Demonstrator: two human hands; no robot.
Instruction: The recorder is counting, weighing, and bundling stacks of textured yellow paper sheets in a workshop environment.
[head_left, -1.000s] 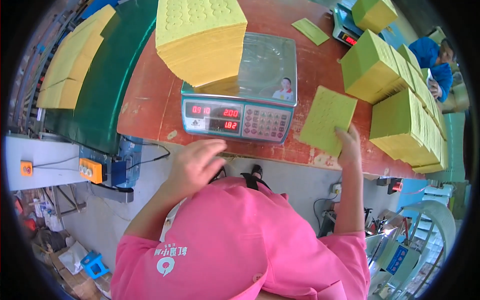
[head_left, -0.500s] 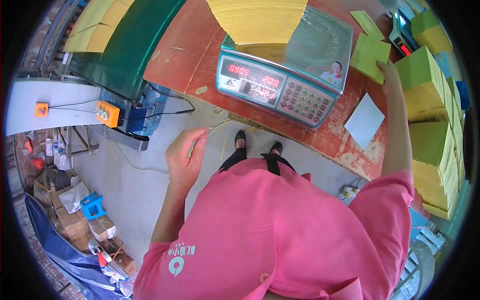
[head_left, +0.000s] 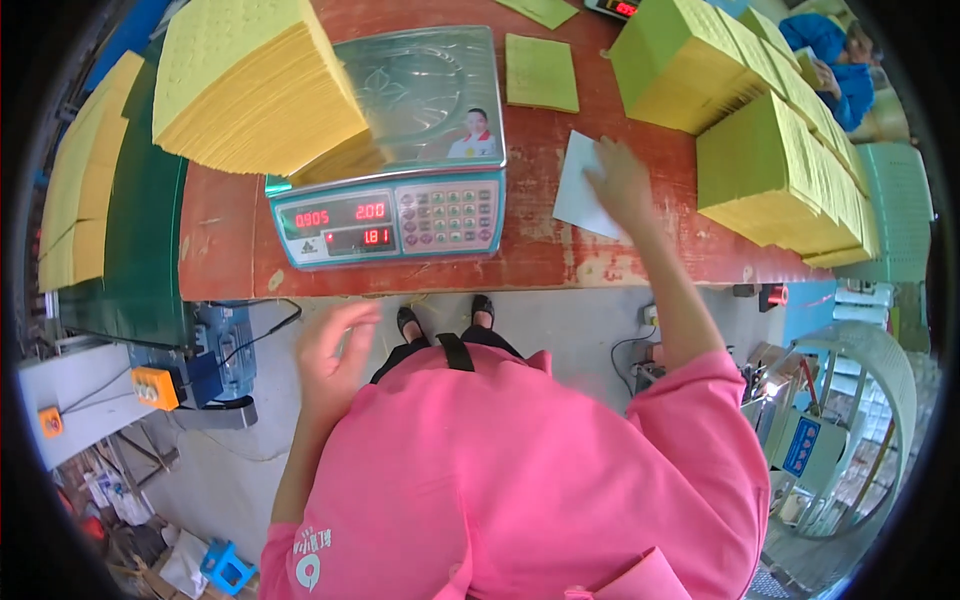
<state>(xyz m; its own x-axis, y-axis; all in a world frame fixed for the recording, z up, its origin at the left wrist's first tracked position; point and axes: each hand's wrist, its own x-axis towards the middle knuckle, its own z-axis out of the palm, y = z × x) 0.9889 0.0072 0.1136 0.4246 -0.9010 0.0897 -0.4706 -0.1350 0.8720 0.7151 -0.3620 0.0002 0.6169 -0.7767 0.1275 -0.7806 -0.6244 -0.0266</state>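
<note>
My right hand [head_left: 622, 190] reaches over the table to a white sheet [head_left: 578, 190], its fingertips at the sheet's right edge. The fingers look stretched and slightly blurred; whether they press on the sheet I cannot tell. Beyond it lies a small yellow-green stack of paper [head_left: 542, 73]. In front of my body my left hand [head_left: 337, 352] hangs in the air before the table edge, thumb and fingers apart, holding nothing. A digital scale [head_left: 450, 218] with lit red digits stands left of the sheet. On its pan rests a tall, leaning stack of yellow paper [head_left: 265, 95].
Big blocks of yellow paper [head_left: 765, 180] line the right side of the red table [head_left: 540, 262]. Behind them is a co-worker in blue [head_left: 848, 85]. Left of the table stands a green machine [head_left: 135, 215] carrying more yellow paper [head_left: 80, 190]. A round-backed chair [head_left: 880, 420] is at the right.
My right hand has left the small yellow-green stack and come nearer, to the white sheet. The view has turned rightward. My left hand remains in front of my body, its fingers more spread.
</note>
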